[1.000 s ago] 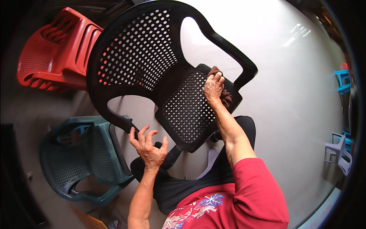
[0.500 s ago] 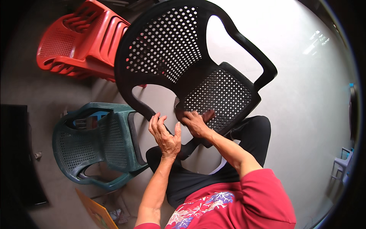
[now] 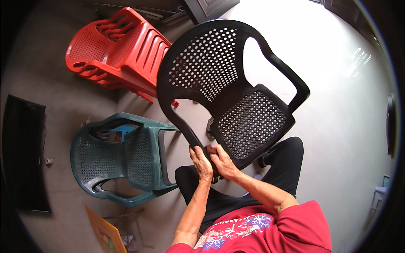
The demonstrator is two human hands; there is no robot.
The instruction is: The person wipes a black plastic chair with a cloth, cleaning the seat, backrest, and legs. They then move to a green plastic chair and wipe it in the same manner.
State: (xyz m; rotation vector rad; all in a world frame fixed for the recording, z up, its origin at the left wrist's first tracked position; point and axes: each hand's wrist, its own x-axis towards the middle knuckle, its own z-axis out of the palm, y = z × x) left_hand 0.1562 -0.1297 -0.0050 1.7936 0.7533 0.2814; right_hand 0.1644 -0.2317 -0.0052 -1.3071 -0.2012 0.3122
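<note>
A black plastic armchair (image 3: 255, 120) with a perforated back and seat stands tilted in front of my knees. My left hand (image 3: 202, 164) is wrapped round the front of its left armrest from the outer side. Against the inner side of that same armrest, my right hand (image 3: 224, 163) is closed, fingers bent, on a dark brown cloth-like piece (image 3: 211, 149). Most of that piece is hidden by the fingers. Both hands are close together, with the armrest between them.
A green plastic armchair (image 3: 138, 162) is at my left, close to my knee. Beyond it stands a stack of red plastic chairs (image 3: 145, 52). A dark flat screen (image 3: 24, 154) lies at the far left, and an orange-edged board (image 3: 105, 232) at lower left.
My right hand has left the seat with the brown piece and come to the left armrest. My left hand, formerly spread beside that armrest, now grips it. The view has shifted.
</note>
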